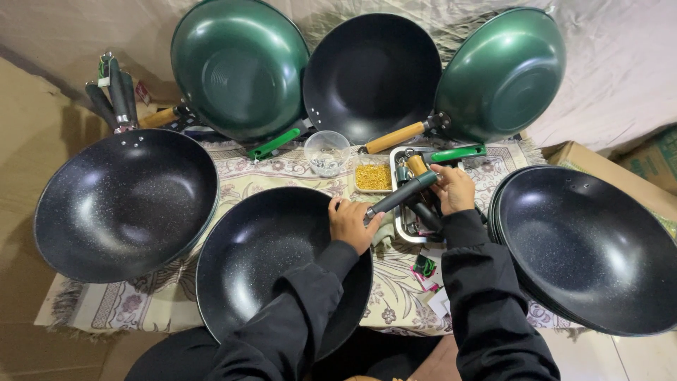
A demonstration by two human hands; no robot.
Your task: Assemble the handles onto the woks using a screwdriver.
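Note:
A black speckled wok pan (268, 261) lies in front of me on a patterned cloth. My left hand (350, 224) rests on its far rim, where a dark grey handle (402, 195) meets the pan. My right hand (453, 188) grips the outer end of that handle, over a metal tray (399, 226) holding several more handles. Both sleeves are black.
More pans ring the cloth: a black one at left (123, 201), a stack at right (592, 247), two green ones (240, 67) (504, 70) and a black one (370, 74) propped at the back. A clear cup (326, 152) and a tray of yellow bits (373, 177) sit mid-table. Loose handles (113, 99) lie far left.

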